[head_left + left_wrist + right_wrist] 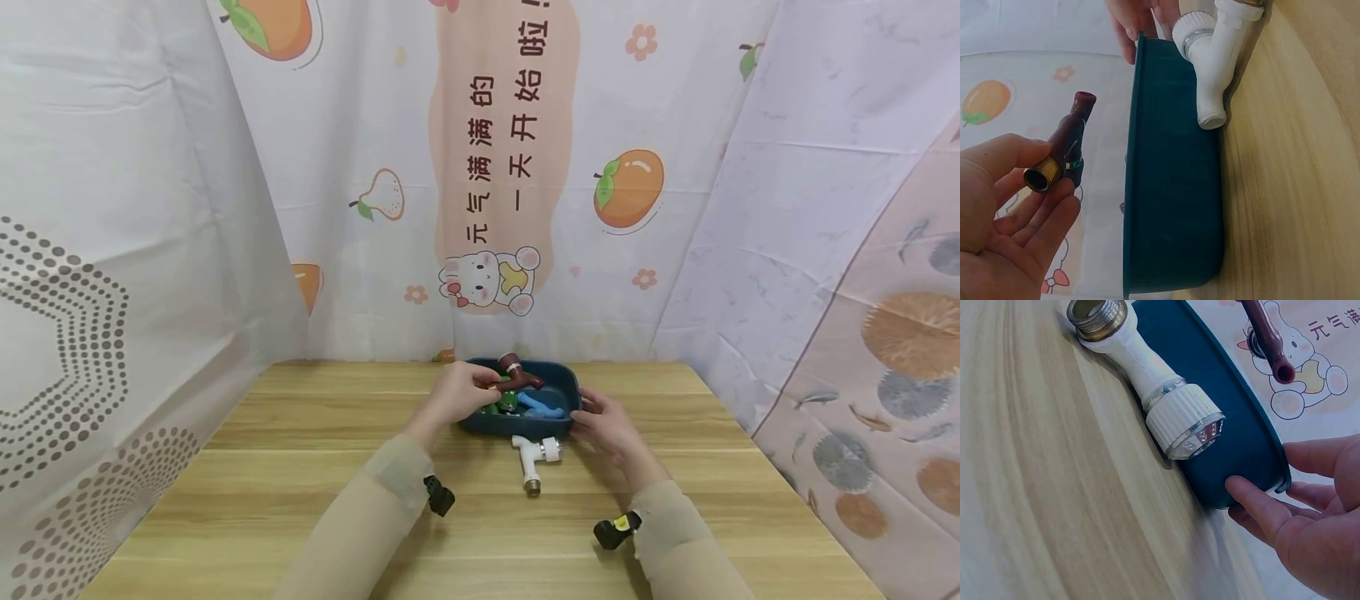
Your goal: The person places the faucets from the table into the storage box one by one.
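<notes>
In the head view my left hand [467, 390] pinches a dark red faucet [516, 377] over the left part of a dark blue plastic bin [495, 427]. Its brass threaded end [1045, 173] faces the wrist in the left wrist view. My right hand [606, 423] grips the bin's right end, with fingers [1257, 497] on the outer wall and at the rim. Inside the bin lie a light blue faucet [542, 408] and a green one [507, 402], partly hidden by the red faucet and my left hand. On the table before the bin lies a white faucet [531, 458] with a metal threaded end.
The wood-grain table [315, 492] carries the bin near its back edge. Behind it hangs a printed curtain [360, 275], with more cloth at the left and right sides. Small black cameras [439, 495] are strapped at both wrists.
</notes>
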The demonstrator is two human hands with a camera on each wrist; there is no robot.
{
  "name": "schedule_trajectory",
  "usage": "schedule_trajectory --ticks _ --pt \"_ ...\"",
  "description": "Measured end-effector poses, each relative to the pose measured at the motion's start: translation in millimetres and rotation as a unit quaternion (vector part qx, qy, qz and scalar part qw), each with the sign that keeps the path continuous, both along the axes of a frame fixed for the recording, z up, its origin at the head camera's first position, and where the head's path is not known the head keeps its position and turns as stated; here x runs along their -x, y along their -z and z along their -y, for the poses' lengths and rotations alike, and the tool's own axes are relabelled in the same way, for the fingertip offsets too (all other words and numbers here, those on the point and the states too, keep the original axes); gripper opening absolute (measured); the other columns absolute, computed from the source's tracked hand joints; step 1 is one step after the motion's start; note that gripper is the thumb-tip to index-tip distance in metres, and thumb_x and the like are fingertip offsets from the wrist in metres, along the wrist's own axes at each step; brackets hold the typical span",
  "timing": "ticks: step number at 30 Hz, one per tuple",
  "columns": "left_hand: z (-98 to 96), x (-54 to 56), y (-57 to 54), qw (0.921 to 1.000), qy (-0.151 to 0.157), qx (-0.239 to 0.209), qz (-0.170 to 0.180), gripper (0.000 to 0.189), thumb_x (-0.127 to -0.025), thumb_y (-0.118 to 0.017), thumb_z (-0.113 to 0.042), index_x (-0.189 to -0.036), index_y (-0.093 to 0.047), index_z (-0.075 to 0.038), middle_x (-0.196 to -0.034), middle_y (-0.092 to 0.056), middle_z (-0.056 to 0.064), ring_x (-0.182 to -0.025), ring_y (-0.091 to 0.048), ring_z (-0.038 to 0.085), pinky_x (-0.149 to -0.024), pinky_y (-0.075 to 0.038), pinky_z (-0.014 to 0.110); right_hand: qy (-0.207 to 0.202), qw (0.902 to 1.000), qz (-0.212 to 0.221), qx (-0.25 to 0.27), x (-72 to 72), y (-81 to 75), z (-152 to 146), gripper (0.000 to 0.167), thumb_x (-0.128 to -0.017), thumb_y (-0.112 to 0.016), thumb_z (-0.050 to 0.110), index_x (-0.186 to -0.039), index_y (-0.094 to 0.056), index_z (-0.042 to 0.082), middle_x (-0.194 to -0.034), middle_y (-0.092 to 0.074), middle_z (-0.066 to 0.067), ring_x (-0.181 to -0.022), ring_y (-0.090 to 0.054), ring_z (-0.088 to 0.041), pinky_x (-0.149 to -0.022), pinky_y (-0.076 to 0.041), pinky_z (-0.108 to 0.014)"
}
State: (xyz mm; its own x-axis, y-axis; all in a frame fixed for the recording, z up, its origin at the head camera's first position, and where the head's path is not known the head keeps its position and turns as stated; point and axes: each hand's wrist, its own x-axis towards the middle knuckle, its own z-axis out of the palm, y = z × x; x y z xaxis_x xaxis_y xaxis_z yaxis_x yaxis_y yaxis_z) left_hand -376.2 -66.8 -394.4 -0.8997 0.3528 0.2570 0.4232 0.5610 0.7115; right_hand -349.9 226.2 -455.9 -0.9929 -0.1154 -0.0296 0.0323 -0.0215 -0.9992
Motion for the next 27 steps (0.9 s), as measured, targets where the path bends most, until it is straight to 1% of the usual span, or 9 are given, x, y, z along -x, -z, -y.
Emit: schedule_trajectory --ticks 3,6,12,16,21,23,27 --pt "-4.1 2.3 0.1 1.0000 -0.004 0.008 0.000 0.013 -0.090 -0.077 -0.017 -0.102 -0.080 -0.016 -0.084 -0.070 -0.006 -0.077 -0.061 0.017 -0.069 -0.050 0.033 0.003 1.0000 0.001 0.000 0.6 0.5 1 0.063 -0.100 -0.051 -0.009 -0.158 -0.025 -0.006 -0.156 -0.027 -0.037 -0.130 -0.048 -0.051 -0.103 -0.043 -0.056" --pt "-7.7 4.1 0.4 0.9997 -0.010 0.022 -0.002 0.012 -0.091 -0.077 -0.018 -0.102 -0.080 -0.016 -0.084 -0.070 -0.006 -0.078 -0.060 0.018 -0.070 -0.049 0.033 0.002 1.0000 -0.001 0.003 0.9 0.6 2 0.064 -0.100 -0.051 -0.010 -0.158 -0.023 -0.006 -0.156 -0.026 -0.038 -0.131 -0.047 -0.051 -0.103 -0.043 -0.055" --pt "-12.7 8.1 2.7 0.9994 -0.022 0.027 -0.002 0.015 -0.091 -0.076 -0.017 -0.104 -0.080 -0.014 -0.088 -0.070 -0.005 -0.078 -0.060 0.016 -0.069 -0.052 0.030 0.002 1.0000 -0.001 0.008 0.7 0.2 2 0.064 -0.100 -0.051 -0.010 -0.158 -0.023 -0.006 -0.156 -0.026 -0.038 -0.132 -0.046 -0.052 -0.103 -0.043 -0.053" --pt "-17.4 12.3 4.5 0.9989 -0.022 0.038 -0.013 0.014 -0.091 -0.076 -0.016 -0.104 -0.080 -0.015 -0.085 -0.069 -0.006 -0.076 -0.060 0.016 -0.066 -0.050 0.030 0.003 1.0000 -0.001 0.005 0.1 -0.3 2 0.065 -0.100 -0.051 -0.009 -0.158 -0.023 -0.006 -0.156 -0.025 -0.038 -0.132 -0.046 -0.051 -0.103 -0.043 -0.054" --pt "-25.9 14.8 4.8 0.9989 -0.019 0.041 -0.009 0.014 -0.090 -0.076 -0.016 -0.104 -0.080 -0.016 -0.082 -0.068 -0.007 -0.071 -0.059 0.014 -0.062 -0.048 0.029 0.005 1.0000 -0.002 0.000 0.0 -0.4 1 0.063 -0.101 -0.050 -0.009 -0.158 -0.023 -0.005 -0.157 -0.025 -0.037 -0.132 -0.046 -0.050 -0.104 -0.043 -0.054" --pt "-29.7 14.8 5.0 0.9991 -0.017 0.039 -0.007 0.014 -0.090 -0.076 -0.015 -0.103 -0.080 -0.016 -0.082 -0.068 -0.007 -0.071 -0.059 0.013 -0.062 -0.048 0.029 0.005 1.0000 -0.002 -0.001 0.1 -0.3 1 0.063 -0.101 -0.050 -0.008 -0.158 -0.023 -0.005 -0.157 -0.025 -0.037 -0.132 -0.046 -0.050 -0.104 -0.042 -0.054" --pt "-36.9 14.4 6.3 0.9988 -0.018 0.043 -0.013 0.014 -0.089 -0.076 -0.014 -0.103 -0.080 -0.016 -0.083 -0.069 -0.007 -0.073 -0.060 0.012 -0.065 -0.049 0.029 0.004 1.0000 -0.001 -0.004 -0.1 0.2 2 0.063 -0.101 -0.051 -0.008 -0.158 -0.023 -0.005 -0.156 -0.026 -0.037 -0.132 -0.046 -0.050 -0.104 -0.042 -0.055"
